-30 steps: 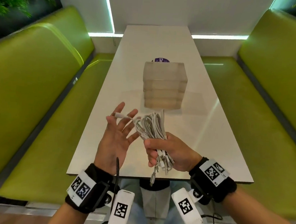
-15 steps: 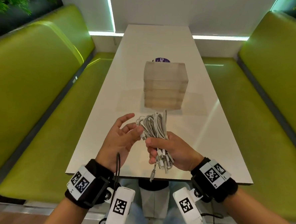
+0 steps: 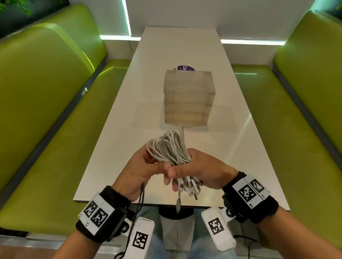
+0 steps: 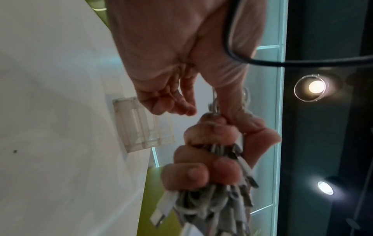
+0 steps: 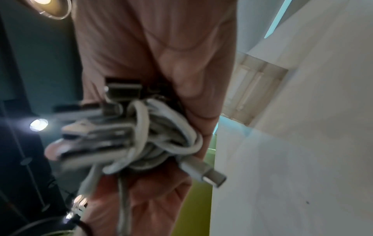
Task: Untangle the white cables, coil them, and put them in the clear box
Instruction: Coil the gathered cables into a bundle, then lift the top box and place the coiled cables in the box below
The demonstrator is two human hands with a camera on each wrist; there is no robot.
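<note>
Both hands on one bundle of white cables (image 3: 172, 149), held above the near end of the table (image 3: 234, 153).
I see my right hand (image 3: 201, 169) fisted round it, plugs dangling; my left hand (image 3: 138, 168) curls against the loops. Clear box (image 3: 188, 96) stands beyond.

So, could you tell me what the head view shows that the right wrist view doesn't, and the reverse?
Head view only: the left hand curled at the cable loops, both wristbands, the green benches and the whole table. Right wrist view only: a close look at the knotted white cables with their plug ends under the right hand, plus ceiling lights. Both show the bundle gripped and the clear box beyond it.
</note>
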